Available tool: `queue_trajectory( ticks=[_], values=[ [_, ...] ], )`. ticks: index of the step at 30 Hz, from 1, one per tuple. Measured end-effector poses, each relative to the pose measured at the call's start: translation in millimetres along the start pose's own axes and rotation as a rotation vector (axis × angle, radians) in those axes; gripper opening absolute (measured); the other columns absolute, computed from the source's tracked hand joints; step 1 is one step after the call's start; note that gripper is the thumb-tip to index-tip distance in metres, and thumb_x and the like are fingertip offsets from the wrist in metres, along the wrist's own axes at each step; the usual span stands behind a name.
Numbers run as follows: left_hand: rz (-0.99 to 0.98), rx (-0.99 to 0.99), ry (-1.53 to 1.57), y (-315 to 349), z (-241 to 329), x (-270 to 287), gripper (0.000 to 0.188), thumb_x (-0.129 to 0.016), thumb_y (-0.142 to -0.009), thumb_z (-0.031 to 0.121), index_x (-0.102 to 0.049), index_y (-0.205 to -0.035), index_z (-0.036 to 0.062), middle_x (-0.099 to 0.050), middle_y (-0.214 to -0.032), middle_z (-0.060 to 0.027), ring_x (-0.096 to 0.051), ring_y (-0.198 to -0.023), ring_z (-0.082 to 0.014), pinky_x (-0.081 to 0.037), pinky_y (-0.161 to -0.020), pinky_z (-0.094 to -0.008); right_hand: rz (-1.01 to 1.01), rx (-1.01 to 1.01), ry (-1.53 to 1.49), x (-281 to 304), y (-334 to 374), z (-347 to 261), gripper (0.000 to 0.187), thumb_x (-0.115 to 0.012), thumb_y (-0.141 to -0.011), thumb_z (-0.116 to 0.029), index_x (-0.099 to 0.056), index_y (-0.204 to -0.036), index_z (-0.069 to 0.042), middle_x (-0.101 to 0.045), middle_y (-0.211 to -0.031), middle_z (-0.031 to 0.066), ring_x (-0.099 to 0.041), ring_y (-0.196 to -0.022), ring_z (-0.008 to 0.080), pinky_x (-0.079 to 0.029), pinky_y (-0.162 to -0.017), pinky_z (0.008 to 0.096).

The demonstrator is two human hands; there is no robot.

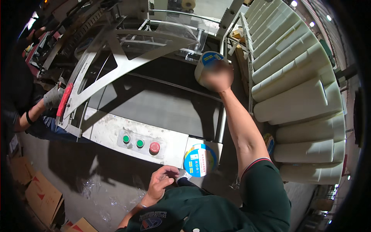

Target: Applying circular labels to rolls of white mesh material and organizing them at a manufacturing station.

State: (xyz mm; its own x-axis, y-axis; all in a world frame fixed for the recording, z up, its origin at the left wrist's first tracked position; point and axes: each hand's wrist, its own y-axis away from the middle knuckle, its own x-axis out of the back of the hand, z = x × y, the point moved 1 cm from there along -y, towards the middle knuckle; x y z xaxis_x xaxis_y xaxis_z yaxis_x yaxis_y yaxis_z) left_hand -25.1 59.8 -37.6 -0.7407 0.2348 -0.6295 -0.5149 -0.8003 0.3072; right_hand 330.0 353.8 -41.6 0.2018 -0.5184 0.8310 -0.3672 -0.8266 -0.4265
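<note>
At the far right corner of the machine, my right hand [217,76] is on a white roll [199,72] with a round blue label on its end. The fingers are blurred, but the hand appears closed on the roll. My left hand [159,185] is in front of my body, just below the machine's front edge. Its fingers are loosely bent, the thumb stands apart, and nothing shows in it. Near its fingertips, a round blue, white and yellow label [200,160] faces up at the right end of the pale control panel [112,129].
Two green buttons [133,141] and a red stop button [154,148] sit on the panel. At left, another person's gloved hand [53,97] holds the red handle [65,99] of a metal frame [127,63]. Large white rolls [297,100] line the right. Cardboard [42,197] lies lower left.
</note>
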Motion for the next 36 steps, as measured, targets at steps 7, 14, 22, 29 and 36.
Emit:
queue_trajectory(
  ticks=[7,14,22,29,36],
  values=[
    [0.008,-0.003,0.036,-21.5,13.7,2.6,0.039,-0.06,-0.079,0.009,-0.061,-0.114,-0.0076,-0.064,-0.111,-0.0132,-0.059,-0.104,-0.0202,-0.045,-0.098,-0.0335,-0.372,-0.067,0.101,-32.7,-9.1,-14.6,0.11,-0.083,-0.057,-0.068,-0.043,-0.146,-0.02,-0.039,-0.15,0.0283,-0.024,-0.143,0.0542,-0.028,-0.111,0.068],
    [-0.084,-0.001,0.023,-32.0,7.7,-10.5,0.04,-0.062,-0.079,0.011,-0.061,-0.114,-0.0078,-0.063,-0.111,-0.0145,-0.059,-0.105,-0.0216,-0.045,-0.098,-0.0345,-0.554,0.041,0.287,-26.0,-15.8,-79.0,0.119,-0.077,-0.058,-0.076,-0.031,-0.157,-0.029,-0.012,-0.164,0.0271,-0.006,-0.149,0.0564,-0.019,-0.107,0.0821],
    [-0.117,0.008,0.059,-16.2,17.7,-8.3,0.043,-0.063,-0.078,0.014,-0.059,-0.115,-0.0065,-0.06,-0.111,-0.0191,-0.058,-0.101,-0.0258,-0.045,-0.096,-0.0365,-0.738,-0.087,0.082,-82.4,-36.6,-91.0,0.133,-0.081,-0.056,-0.072,-0.013,-0.162,-0.028,0.002,-0.165,0.0293,0.0,-0.15,0.0555,-0.022,-0.113,0.074],
    [-0.049,-0.013,0.106,0.6,18.9,10.3,0.044,-0.062,-0.077,0.015,-0.059,-0.115,-0.0065,-0.06,-0.114,-0.0198,-0.059,-0.101,-0.0255,-0.045,-0.095,-0.0363,-0.202,0.056,-0.192,-64.7,-0.7,-119.7,0.125,-0.09,-0.054,-0.043,-0.022,-0.156,-0.019,-0.024,-0.156,0.0317,-0.016,-0.147,0.0524,-0.022,-0.121,0.0567],
    [-0.031,-0.003,0.12,4.6,23.0,17.2,0.043,-0.062,-0.078,0.015,-0.06,-0.114,-0.0062,-0.061,-0.114,-0.0191,-0.06,-0.101,-0.0249,-0.046,-0.094,-0.0363,-0.046,0.155,-0.383,-76.7,-12.3,-104.4,0.122,-0.087,-0.046,-0.033,-0.029,-0.153,-0.016,-0.039,-0.142,0.0214,-0.035,-0.133,0.0458,-0.032,-0.114,0.0562]
  ],
)
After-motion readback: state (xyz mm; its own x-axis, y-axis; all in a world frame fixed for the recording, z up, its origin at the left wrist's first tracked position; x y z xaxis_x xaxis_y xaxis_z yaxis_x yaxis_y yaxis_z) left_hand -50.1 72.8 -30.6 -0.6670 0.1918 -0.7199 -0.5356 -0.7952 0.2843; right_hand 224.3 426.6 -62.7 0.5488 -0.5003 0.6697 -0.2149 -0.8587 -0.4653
